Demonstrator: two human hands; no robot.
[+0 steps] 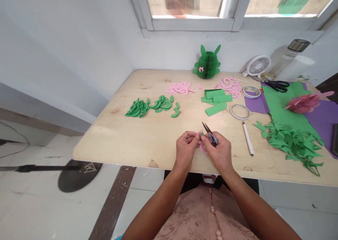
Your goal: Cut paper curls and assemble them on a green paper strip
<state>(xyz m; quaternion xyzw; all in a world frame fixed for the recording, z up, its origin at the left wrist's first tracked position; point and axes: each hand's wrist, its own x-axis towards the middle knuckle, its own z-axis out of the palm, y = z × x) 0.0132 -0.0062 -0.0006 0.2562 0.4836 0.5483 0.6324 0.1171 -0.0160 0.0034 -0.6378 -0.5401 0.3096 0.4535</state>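
Light wooden table, being set against a white wall below a window; tiled floor being seen at left. Green honeycomb figure, white fan and tape rolls being kept toward the back and right. Green scraps being heaped beside a white marker. Pink paper piece being pinched between left hand and right hand at the front edge; small scissors also being held in the right.

No words or numbers can be read. A gold angular line emblem marks the black round base on the floor, left of the desk; faint marks behind the window beyond the desk are too blurred to read.
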